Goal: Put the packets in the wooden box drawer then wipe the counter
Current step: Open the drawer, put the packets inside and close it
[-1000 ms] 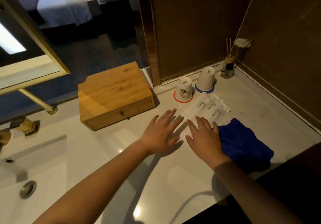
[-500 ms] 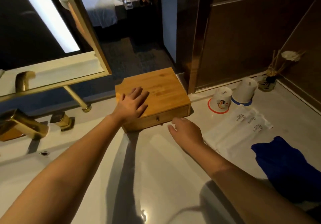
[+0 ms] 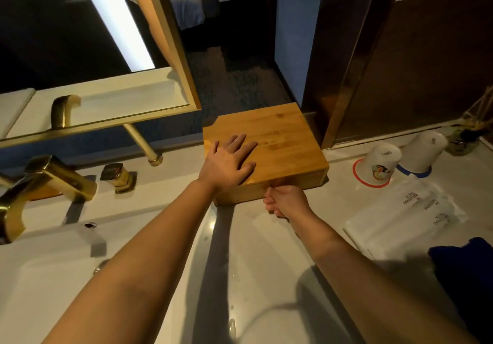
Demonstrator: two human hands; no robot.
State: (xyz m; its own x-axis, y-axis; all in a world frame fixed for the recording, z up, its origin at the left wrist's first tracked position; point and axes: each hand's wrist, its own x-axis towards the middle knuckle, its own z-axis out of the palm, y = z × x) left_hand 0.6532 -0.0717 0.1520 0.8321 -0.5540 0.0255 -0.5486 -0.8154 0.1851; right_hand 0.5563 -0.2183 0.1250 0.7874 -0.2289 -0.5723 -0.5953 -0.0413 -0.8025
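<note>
Left hand (image 3: 229, 161) lies spread flat on the wooden box (image 3: 269, 146) at the counter's (image 3: 160, 277) back edge. Right hand (image 3: 286, 201) curls closed at the drawer front, knob hidden. Packets (image 3: 408, 215) lie toward the counter's right side beside the blue cloth (image 3: 464, 266).

Wooden box (image 3: 269, 143): a low, square-cornered box of light bamboo-like wood, at centre frame on the white counter (image 3: 266, 263), its back edge toward the wall. Its drawer (image 3: 306, 181) occupies the front face and appears shut, flush with the box front; its middle is hidden. Packets (image 3: 408, 215): several flat white sachets with small dark print, lying overlapped in a loose fan at right of frame, well apart from the box. Blue cloth (image 3: 464, 266): dark blue, crumpled, at the lower right edge, just beside the packets and partly cut off by the frame.
</note>
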